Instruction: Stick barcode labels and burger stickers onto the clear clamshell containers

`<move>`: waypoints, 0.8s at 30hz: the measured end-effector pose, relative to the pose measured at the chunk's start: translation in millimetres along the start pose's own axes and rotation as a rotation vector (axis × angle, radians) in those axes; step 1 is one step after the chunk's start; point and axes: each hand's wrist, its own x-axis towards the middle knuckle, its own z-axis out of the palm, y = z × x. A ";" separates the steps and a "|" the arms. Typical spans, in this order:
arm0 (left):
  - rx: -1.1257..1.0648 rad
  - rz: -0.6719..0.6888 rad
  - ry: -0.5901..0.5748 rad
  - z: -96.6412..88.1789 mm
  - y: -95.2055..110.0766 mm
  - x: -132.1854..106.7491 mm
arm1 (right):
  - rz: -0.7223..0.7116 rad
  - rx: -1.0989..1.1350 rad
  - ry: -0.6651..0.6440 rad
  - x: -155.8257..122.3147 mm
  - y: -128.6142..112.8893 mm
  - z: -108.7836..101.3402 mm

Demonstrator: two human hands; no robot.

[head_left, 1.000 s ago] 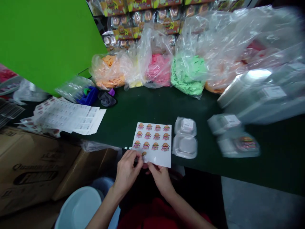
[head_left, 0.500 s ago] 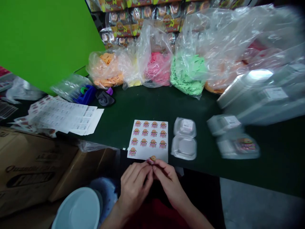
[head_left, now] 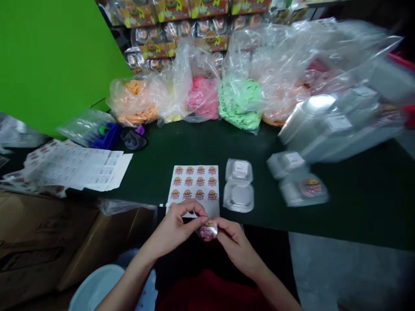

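A round burger sticker (head_left: 208, 229) is pinched between the fingertips of my left hand (head_left: 177, 229) and my right hand (head_left: 234, 242), held just off the near edge of the dark green table (head_left: 194, 142). Right behind my hands lies the white sticker sheet (head_left: 194, 186) with rows of burger stickers. An open clear clamshell box (head_left: 239, 185) lies to the right of the sheet, untouched.
Bags of orange (head_left: 134, 101), pink (head_left: 201, 97) and green (head_left: 240, 103) pieces line the back. Stacked clear boxes (head_left: 327, 125) and a closed labelled box (head_left: 304, 190) sit at right. Label sheets (head_left: 74, 166) lie at left, cardboard boxes (head_left: 39, 242) and a pale bucket (head_left: 94, 293) below.
The sticker came off the sheet's lower row and both hands drew it back towards me. The camera view shifted a little to the right.
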 end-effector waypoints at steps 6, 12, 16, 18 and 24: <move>-0.017 0.127 0.146 13.3 20.8 25.3 | 0.013 0.176 0.138 -9.7 8.2 -21.3; -0.137 0.103 0.040 40.8 31.5 73.4 | -0.023 0.096 0.303 -32.2 -0.9 -56.7; -0.147 0.127 -0.018 55.0 25.6 97.7 | -0.033 0.100 0.448 -38.2 -0.4 -76.4; -0.126 0.138 -0.032 56.6 21.5 104.7 | -0.037 0.109 0.496 -38.5 2.0 -83.7; -0.101 0.121 -0.047 57.3 14.3 113.2 | -0.076 0.065 0.574 -37.2 4.6 -92.6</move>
